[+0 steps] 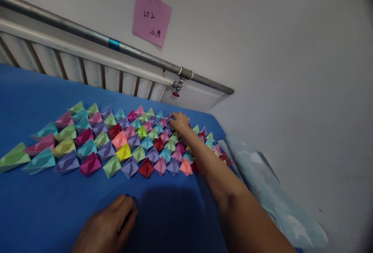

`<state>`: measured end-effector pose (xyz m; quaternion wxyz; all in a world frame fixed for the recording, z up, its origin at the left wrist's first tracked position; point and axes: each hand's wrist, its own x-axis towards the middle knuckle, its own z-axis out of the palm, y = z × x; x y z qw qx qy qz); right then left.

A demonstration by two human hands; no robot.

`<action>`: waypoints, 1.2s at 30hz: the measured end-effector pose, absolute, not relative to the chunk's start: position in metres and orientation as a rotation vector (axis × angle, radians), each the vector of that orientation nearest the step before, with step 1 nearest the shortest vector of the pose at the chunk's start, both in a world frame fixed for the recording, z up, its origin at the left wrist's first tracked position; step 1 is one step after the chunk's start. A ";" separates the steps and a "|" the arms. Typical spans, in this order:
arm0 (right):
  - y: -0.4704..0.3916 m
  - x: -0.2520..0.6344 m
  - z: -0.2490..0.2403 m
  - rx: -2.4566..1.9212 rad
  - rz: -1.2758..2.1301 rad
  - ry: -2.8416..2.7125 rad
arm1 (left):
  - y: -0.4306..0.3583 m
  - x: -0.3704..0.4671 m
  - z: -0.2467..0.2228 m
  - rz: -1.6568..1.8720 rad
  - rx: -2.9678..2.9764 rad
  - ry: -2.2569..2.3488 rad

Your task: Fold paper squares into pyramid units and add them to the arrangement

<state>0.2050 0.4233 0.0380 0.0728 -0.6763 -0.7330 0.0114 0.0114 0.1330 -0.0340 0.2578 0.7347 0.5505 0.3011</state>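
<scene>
Many folded paper boats stand in slanting rows on a blue surface (72,202), among them a yellow boat (123,152), a dark red boat (146,168) and a light green boat (14,157). My right hand (179,122) stretches over the rows to the far side, its fingers bent and closed at a small purple paper boat (168,116). The wrist and forearm hide some boats on the right. Near the front, below the rows, my left hand (109,224) rests with fingers curled in, and nothing shows in it.
Behind the surface runs a white radiator (94,78) below a metal pipe (81,31) with a red-handled valve (175,95). A pink note (152,16) with handwriting hangs on the wall. Light blue patterned cloth (262,179) lies along the right edge.
</scene>
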 end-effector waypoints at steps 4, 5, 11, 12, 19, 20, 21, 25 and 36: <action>0.424 0.206 0.036 -2.016 0.019 -2.201 | 0.133 0.013 -0.030 0.836 1.981 1.502; 0.424 0.206 0.035 -2.020 0.016 -2.196 | 0.134 0.013 -0.030 0.840 1.986 1.497; 0.425 0.206 0.034 -2.016 0.016 -2.202 | 0.135 0.011 -0.030 0.761 1.990 1.498; 0.425 0.206 0.034 -2.012 0.015 -2.204 | 0.134 0.011 -0.030 0.750 1.988 1.496; 0.425 0.205 0.031 -1.978 0.026 -2.198 | 0.133 0.012 -0.027 0.797 1.965 1.495; 0.425 0.205 0.031 -1.970 0.032 -2.194 | 0.133 0.013 -0.027 0.809 1.965 1.495; 0.424 0.205 0.031 -1.962 0.040 -2.188 | 0.133 0.013 -0.027 0.820 1.966 1.495; 0.421 0.209 0.039 -1.909 0.059 -2.124 | 0.133 0.013 -0.029 0.826 1.972 1.487; 0.290 0.240 0.081 -1.285 0.214 -2.002 | 0.134 0.014 -0.028 0.765 1.924 1.502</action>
